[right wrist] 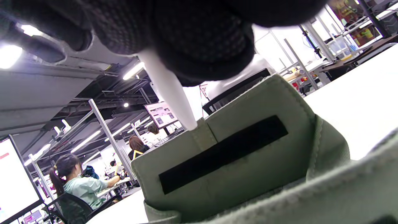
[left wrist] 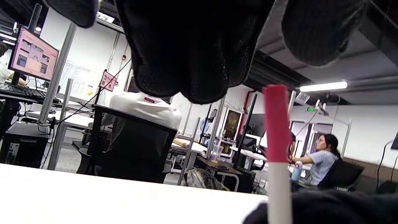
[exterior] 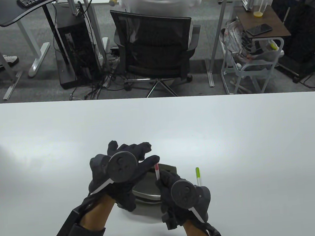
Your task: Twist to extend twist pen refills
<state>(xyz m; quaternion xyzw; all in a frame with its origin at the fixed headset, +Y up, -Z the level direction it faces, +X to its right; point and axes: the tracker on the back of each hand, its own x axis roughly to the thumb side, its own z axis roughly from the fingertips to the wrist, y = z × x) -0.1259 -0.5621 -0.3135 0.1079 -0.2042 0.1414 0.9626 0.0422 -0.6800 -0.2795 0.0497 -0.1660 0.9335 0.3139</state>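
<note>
Pinching the red-capped pen [exterior: 157,173] upright, her right hand [exterior: 180,195] is steadying it while the left hand [exterior: 123,167], fingers spread, is reaching for its cap to twist, near the desk's [exterior: 231,144] front edge.

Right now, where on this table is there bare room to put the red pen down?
Bare table runs right of the green pen, and left of the left hand and beyond both hands to the far edge. It is crowded near the front edge: the grey-green pouch, the right hand holding the red pen.
</note>
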